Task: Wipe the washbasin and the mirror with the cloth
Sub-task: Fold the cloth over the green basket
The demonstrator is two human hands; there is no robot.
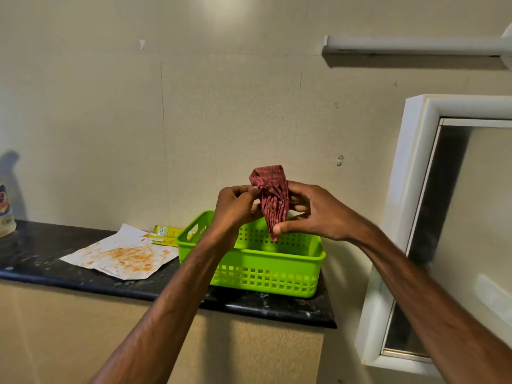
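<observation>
A crumpled red patterned cloth (273,198) hangs between both hands, above a green plastic basket (257,270). My left hand (235,206) pinches its upper left edge. My right hand (315,212) grips its right side, with the thumb pressed on the lower tip. The mirror (454,239), in a white frame, is on the wall at the right. The washbasin is out of view.
The basket stands on a dark stone counter (41,261). A stained sheet of paper (122,253) and a yellow packet (166,234) lie left of it. A bottle (5,212) stands at the far left. A white tube light (410,45) is mounted high on the wall.
</observation>
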